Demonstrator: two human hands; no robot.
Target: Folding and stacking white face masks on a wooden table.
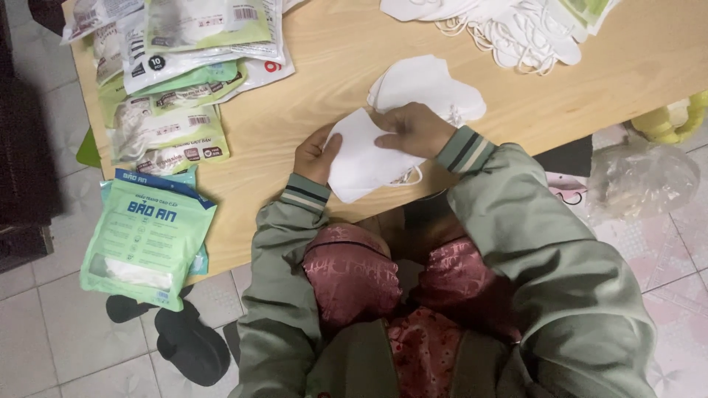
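left of the grip lie green and white flat packets (173,88) on the pale wooden table (310,110); left hand (316,156) and right hand (413,129) pinch a folded white cloth face mask (365,158); beyond it, more white masks (431,85)
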